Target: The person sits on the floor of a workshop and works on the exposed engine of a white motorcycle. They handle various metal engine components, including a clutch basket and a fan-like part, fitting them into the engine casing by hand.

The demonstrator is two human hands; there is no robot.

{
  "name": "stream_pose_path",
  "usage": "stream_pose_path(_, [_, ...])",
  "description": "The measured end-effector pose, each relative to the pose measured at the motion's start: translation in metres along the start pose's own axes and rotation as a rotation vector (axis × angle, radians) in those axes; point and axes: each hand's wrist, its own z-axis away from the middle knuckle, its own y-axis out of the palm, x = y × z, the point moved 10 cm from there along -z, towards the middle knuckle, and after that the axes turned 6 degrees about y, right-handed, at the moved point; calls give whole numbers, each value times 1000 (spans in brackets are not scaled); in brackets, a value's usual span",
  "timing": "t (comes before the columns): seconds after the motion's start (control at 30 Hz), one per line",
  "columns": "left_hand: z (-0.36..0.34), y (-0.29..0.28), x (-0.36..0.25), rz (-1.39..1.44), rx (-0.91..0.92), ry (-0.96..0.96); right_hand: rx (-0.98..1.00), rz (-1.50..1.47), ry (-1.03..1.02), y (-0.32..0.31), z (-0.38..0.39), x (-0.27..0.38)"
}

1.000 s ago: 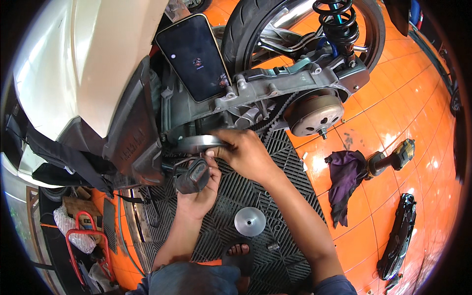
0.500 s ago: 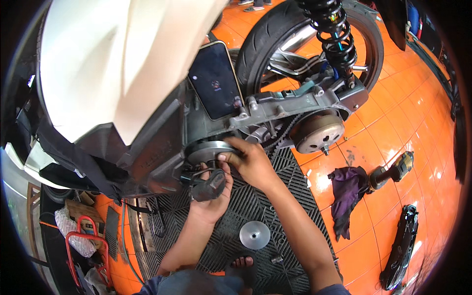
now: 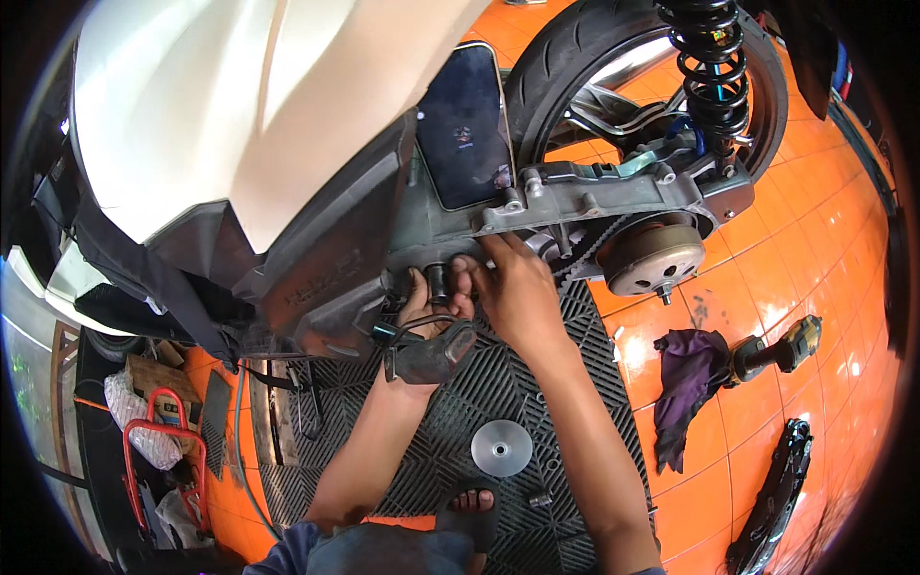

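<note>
My left hand is closed around a short dark cylindrical part at the front end of the scooter's open grey drive case. Just right of it, my right hand has bent fingers reaching under the case edge, its thumb close to the cylinder. What those right fingertips grip is hidden. A black rounded part on a bent metal arm covers some of my left wrist. Further right along the case sit the toothed drive belt and the round metal clutch bell.
A phone lies on the case beside the rear tyre. On the ribbed mat rests a silver pulley disc. Orange tiles hold a purple cloth, a cordless power tool and a long black part.
The view has shifted, so the scooter appears further right. The silver round disc that was between my hands no longer shows there; the dark cylinder shows instead.
</note>
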Motion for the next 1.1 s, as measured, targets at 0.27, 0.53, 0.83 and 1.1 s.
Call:
stream_pose_path(0.27, [-3,-4,-3,11,-13,-47,-206,-133,117,-37,109,-28])
stream_pose_path(0.53, [-20,-12,-24,-163,53,28,15,-269,277,11,193,-53])
stream_pose_path(0.83, [-14,-14,-13,-223,75,-95,55,-243,231,-2,183,-28])
stream_pose_path(1.1, [-32,-16,-20,-667,47,-41,63,-256,233,-6,196,-27])
